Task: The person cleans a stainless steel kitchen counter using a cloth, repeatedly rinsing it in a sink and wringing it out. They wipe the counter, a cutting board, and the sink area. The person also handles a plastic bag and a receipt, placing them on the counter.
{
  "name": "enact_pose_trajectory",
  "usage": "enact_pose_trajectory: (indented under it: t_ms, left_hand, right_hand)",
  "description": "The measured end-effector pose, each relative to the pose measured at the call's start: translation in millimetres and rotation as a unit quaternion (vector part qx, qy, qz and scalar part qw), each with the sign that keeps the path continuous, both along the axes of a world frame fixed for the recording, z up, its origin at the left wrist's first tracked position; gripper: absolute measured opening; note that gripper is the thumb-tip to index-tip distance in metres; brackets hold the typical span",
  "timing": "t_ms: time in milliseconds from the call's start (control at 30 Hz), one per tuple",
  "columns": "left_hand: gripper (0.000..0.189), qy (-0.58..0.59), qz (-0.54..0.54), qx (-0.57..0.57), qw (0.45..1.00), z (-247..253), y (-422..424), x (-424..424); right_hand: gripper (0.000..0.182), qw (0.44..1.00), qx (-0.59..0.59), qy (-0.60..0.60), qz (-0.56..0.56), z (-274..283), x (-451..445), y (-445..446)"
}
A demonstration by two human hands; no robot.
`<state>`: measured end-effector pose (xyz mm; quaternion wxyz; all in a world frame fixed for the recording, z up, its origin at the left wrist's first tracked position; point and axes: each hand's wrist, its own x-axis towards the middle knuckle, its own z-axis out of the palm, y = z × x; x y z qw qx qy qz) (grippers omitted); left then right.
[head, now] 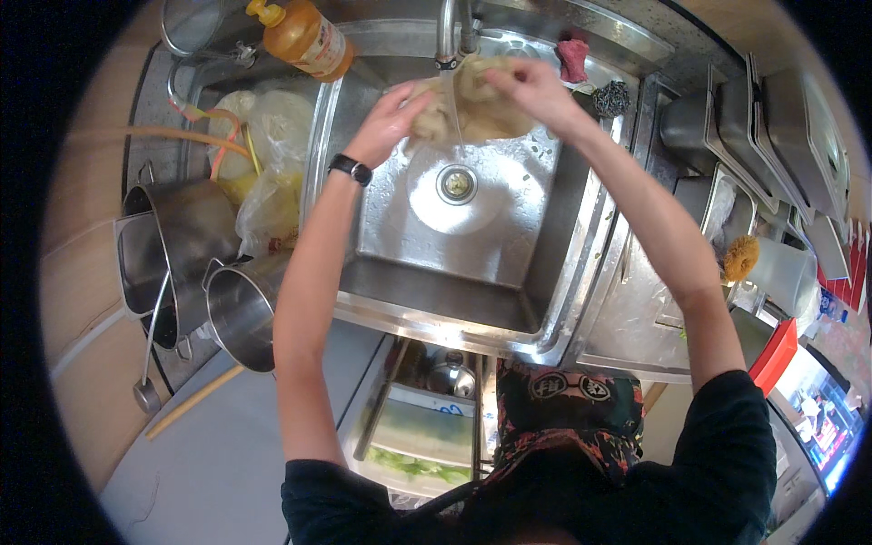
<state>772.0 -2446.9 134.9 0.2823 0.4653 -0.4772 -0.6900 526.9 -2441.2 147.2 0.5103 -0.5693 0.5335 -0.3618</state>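
My left hand (pixel 392 119), with a black watch on its wrist, holds one side of a wet beige cloth (pixel 477 102) at the far end of a stainless steel sink (pixel 443 306). The other side of the cloth is pinched in my right hand (pixel 538 92). Water from the faucet (pixel 445 41) runs down between the hands over the cloth. Below it the sink floor is wet, with small green scraps near the drain strainer (pixel 457 184). Some fingertips are blurred or hidden by the cloth.
An orange pump bottle (pixel 310 44) stands at the sink's far left corner. A red sponge (pixel 573 60) and a steel wool scourer (pixel 611 99) lie at the far right. Metal pots (pixel 242 313) and plastic bags (pixel 279 136) are on the left; steel pans (pixel 736 122) line the right.
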Motion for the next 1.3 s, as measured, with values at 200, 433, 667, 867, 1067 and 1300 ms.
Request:
enact_pose_trajectory:
  t_ms: [200,433,667,867,1067,1300]
  left_hand:
    - [0.04,-0.094,0.063,-0.12,0.986,0.4,-11.6,-33.6]
    - [0.029,0.17,0.119,0.064,0.976,17.1,-22.3,-23.7]
    - [0.044,0.149,0.345,0.114,0.92,-33.8,-5.4,-5.3]
    - [0.049,0.228,0.313,0.272,0.881,-81.7,24.7,-31.1]
    - [0.047,0.317,0.151,0.352,0.868,-37.1,16.6,-28.7]
    - [0.039,0.073,-0.04,0.297,0.951,-14.7,-1.5,-18.4]
  right_hand:
    - [0.043,0.982,-0.189,0.025,-0.005,-0.1,41.0,24.9]
    - [0.077,0.988,0.037,-0.143,-0.04,-78.8,79.3,20.9]
    - [0.035,0.88,0.186,-0.404,-0.17,-105.3,80.5,15.2]
    - [0.038,0.716,0.292,-0.553,-0.31,-64.0,109.6,11.5]
    - [0.036,0.869,0.166,-0.389,-0.257,-58.3,109.0,0.8]
    - [0.049,0.936,0.233,-0.127,-0.232,-66.6,101.3,-37.1]
